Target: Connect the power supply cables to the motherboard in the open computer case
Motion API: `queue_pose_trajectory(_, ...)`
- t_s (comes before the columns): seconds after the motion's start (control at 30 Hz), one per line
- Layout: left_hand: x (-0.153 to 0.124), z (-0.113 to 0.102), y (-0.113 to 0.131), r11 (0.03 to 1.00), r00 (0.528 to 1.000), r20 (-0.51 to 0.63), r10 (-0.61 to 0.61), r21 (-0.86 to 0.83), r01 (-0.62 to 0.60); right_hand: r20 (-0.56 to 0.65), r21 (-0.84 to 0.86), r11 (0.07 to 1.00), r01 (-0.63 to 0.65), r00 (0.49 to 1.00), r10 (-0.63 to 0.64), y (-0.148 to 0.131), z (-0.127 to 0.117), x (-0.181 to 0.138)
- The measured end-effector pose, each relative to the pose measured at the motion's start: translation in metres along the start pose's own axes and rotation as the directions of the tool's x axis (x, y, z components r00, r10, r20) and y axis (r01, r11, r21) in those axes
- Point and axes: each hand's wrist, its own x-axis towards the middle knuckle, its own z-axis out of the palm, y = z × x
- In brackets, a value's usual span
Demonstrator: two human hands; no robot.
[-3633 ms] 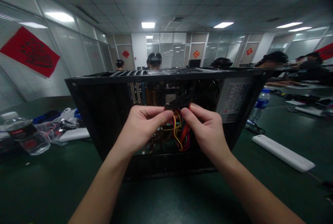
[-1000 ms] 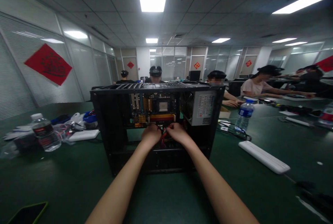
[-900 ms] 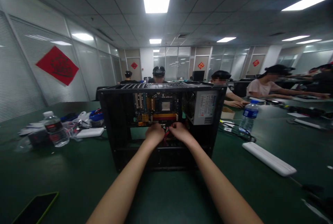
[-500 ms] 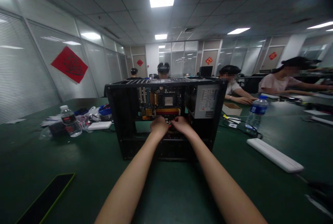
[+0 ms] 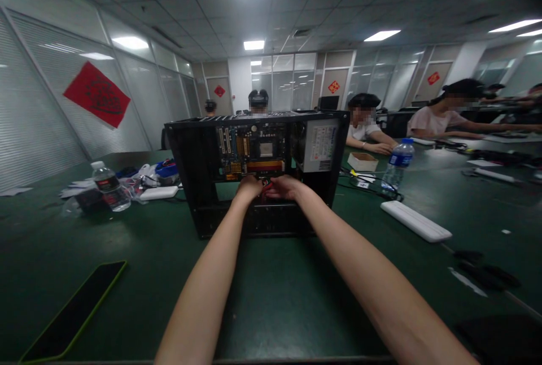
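Note:
A black computer case (image 5: 262, 228) stands open-sided on the table, facing me. Inside it a motherboard (image 5: 248, 147) with a bare square processor spot shows, and a silver power supply (image 5: 320, 147) fills the upper right. My left hand (image 5: 249, 188) reaches into the case below the board, its fingers closed on a small bundle of red and dark wires (image 5: 266, 183). From the other side my right hand (image 5: 288, 187) holds the same wires, thumb above and fingers curled beneath. The wire ends are too small to make out.
On the left are a water bottle (image 5: 110, 187), a white box-like adapter (image 5: 158, 193) and a dark phone-like slab (image 5: 76, 308). To the right are a blue-capped bottle (image 5: 398, 164), a small open carton (image 5: 363, 162) and a white power strip (image 5: 415, 221). Co-workers sit beyond.
The view has tilted down and shifted slightly right. My right hand has turned, so its fingers now show under the wires. Both hands stay close together inside the case.

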Motion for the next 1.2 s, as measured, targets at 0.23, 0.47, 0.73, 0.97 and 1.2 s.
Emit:
queue_pose_trajectory(0.23, 0.0, -0.003, -0.013, 0.998, 0.996, 0.054, 0.066, -0.025, -0.065, 0.001, 0.139, 0.988, -0.07, 0.997, 0.071, 0.0, 0.009, 0.003)
queue_pose_trajectory(0.47, 0.005, 0.0, -0.007, 0.997, 0.998, -0.001, 0.064, 0.054, -0.064, -0.113, 0.15, 0.989, 0.012, 0.994, 0.005, 0.004, 0.006, -0.001)
queue_pose_trajectory(0.73, -0.012, 0.001, 0.004, 0.991, 0.997, -0.056, 0.043, 0.129, -0.036, -0.165, 0.059, 0.997, 0.045, 0.986, -0.035, 0.006, 0.015, -0.003)
queue_pose_trajectory(0.97, -0.007, 0.0, 0.008, 0.986, 0.997, -0.056, 0.051, 0.16, -0.041, -0.165, 0.006, 0.999, 0.052, 0.985, -0.05, 0.006, 0.016, -0.001)
queue_pose_trajectory(1.2, -0.001, -0.003, 0.006, 0.986, 0.998, -0.038, 0.05, 0.163, -0.043, -0.153, -0.023, 0.998, 0.05, 0.987, -0.053, 0.006, 0.017, -0.002)
